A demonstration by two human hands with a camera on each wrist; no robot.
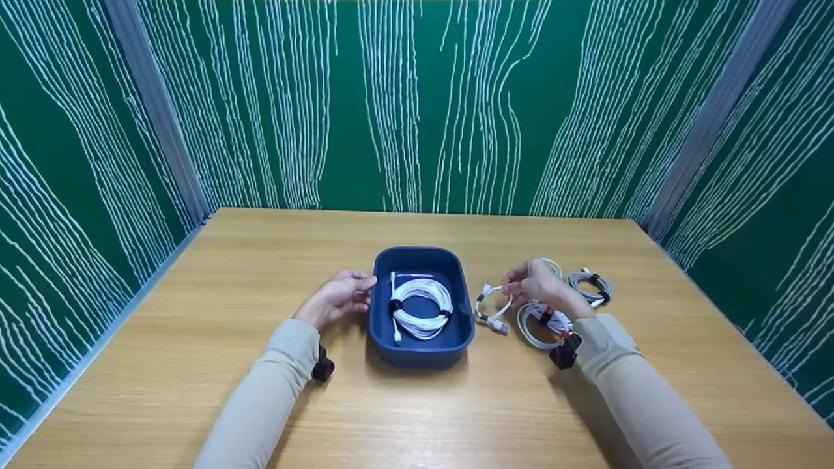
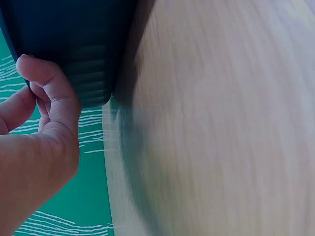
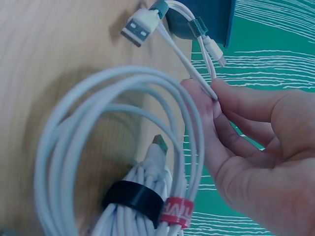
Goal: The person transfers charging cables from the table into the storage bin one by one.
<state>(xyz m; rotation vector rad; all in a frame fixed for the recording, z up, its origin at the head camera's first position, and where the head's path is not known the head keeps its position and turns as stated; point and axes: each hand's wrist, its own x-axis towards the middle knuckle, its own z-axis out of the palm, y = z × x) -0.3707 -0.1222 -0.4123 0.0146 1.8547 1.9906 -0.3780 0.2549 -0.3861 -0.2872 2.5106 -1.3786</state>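
A dark blue plastic bin [image 1: 420,357] stands on the table with a coiled white cable [image 1: 423,326] inside, bound by black straps. My left hand [image 1: 340,294] pinches the bin's left rim between thumb and fingers; the left wrist view shows the ribbed outer wall beside them. Just right of the bin, my right hand [image 1: 537,284] pinches a short looped white USB cable [image 1: 498,326] by thumb and fingertips. In the right wrist view its USB plug [image 3: 140,28] and small connector [image 3: 215,50] hang away from the fingers, with dark ties around the loop.
Under and beside my right hand lies a larger white cable coil [image 1: 526,331] with a black strap and red tag. Farther right is a grey-white coil [image 1: 607,288] with a black strap. Green, white-streaked panels [image 1: 443,130] enclose the wooden table [image 1: 293,241].
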